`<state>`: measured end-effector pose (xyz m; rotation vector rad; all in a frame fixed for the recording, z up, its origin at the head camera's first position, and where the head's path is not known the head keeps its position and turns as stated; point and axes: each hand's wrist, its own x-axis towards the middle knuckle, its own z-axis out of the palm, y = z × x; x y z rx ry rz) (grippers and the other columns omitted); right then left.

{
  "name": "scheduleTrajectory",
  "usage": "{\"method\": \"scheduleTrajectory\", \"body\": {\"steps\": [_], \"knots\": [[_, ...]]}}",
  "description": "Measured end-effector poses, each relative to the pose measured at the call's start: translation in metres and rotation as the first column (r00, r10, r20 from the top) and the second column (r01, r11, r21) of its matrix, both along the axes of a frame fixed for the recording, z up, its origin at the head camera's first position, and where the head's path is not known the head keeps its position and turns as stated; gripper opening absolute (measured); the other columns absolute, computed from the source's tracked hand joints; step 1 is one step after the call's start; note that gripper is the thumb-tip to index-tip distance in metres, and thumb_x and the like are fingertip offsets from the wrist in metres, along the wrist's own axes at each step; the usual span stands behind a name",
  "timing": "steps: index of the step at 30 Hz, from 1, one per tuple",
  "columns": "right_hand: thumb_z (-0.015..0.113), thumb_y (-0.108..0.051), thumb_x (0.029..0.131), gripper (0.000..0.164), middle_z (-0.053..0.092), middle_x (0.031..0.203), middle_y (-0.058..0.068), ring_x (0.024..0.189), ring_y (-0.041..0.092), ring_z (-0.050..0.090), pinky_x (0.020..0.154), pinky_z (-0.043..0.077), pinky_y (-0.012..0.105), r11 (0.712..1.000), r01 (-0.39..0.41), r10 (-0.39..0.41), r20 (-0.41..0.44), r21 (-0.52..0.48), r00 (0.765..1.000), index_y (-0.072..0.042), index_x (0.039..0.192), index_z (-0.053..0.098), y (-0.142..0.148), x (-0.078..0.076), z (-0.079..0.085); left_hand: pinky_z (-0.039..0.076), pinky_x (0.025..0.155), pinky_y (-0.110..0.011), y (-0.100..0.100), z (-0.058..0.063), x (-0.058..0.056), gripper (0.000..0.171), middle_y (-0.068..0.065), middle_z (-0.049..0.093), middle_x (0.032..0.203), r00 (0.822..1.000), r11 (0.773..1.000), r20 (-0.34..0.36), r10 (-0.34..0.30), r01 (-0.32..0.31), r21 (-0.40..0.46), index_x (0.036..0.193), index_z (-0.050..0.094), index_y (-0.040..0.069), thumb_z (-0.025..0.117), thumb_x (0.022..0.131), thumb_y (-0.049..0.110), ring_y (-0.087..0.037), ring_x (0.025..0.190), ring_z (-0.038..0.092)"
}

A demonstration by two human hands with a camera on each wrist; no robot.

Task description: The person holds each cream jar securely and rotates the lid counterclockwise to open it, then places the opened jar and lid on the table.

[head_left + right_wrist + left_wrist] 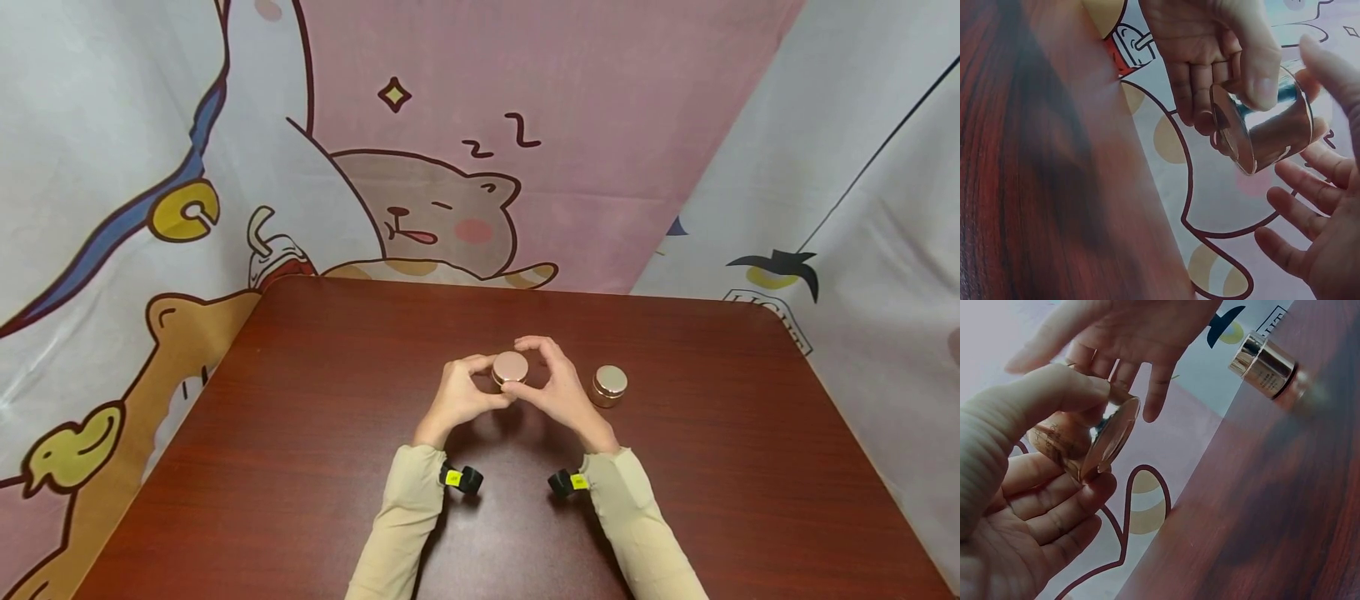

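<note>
A small round gold cosmetic jar [510, 367] is held up above the table, its pinkish flat top facing the head camera. My left hand [459, 393] grips it, with the thumb pressed on its side and the fingers behind, as the left wrist view shows. On the other side my right hand [561, 390] surrounds the jar loosely. Its fingers [1300, 212] are spread and apart from the jar; whether its thumb touches the jar I cannot tell. A second gold jar [609, 386] stands upright on the table, right of my right hand.
The dark reddish-brown wooden table [300, 417] reaches back to a hanging cloth [600, 125] printed with cartoon animals. Black wrist cameras with yellow labels are strapped at both cuffs of the light sleeves [408, 500].
</note>
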<state>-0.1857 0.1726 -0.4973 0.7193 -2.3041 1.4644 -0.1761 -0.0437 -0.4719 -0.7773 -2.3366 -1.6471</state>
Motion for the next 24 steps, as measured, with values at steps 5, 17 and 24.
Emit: {"method": "scheduleTrajectory", "body": {"steps": [5, 17, 24], "knots": [[0.095, 0.004, 0.080, 0.048, 0.071, 0.136, 0.029, 0.127, 0.018, 0.066, 0.102, 0.057, 0.035, 0.999, 0.029, -0.032, 0.088, 0.031, 0.996, 0.005, 0.123, 0.074, -0.012, 0.025, 0.046, 0.068, 0.092, -0.062, 0.001, 0.012, 0.005, 0.047, -0.030, 0.083, 0.109, 0.995, 1.000, 0.101, 0.011, -0.009, -0.026, 0.120, 0.081, -0.012, 0.092, 0.076, -0.001, -0.048, 0.100, 0.081], [0.096, -0.040, 0.090, 0.062, 0.073, 0.144, 0.005, 0.137, 0.017, 0.061, 0.113, 0.047, 0.028, 1.000, -0.020, 0.020, -0.028, -0.010, 0.999, -0.015, 0.140, 0.071, 0.005, -0.007, -0.018, 0.068, 0.092, -0.062, 0.002, 0.014, 0.006, 0.048, -0.030, 0.083, 0.109, 0.996, 0.999, 0.092, 0.008, -0.004, -0.037, 0.120, 0.080, -0.014, 0.092, 0.074, -0.005, -0.047, 0.099, 0.081], [0.095, -0.024, 0.089, 0.043, 0.073, 0.131, 0.024, 0.126, 0.026, 0.066, 0.104, 0.051, 0.034, 1.000, 0.001, -0.001, -0.008, -0.024, 1.000, -0.004, 0.121, 0.075, -0.009, 0.016, 0.028, 0.068, 0.092, -0.063, 0.001, 0.013, 0.005, 0.048, -0.031, 0.083, 0.110, 0.996, 0.999, 0.089, 0.005, -0.001, -0.040, 0.120, 0.079, -0.014, 0.092, 0.074, -0.005, -0.049, 0.100, 0.081]]}}
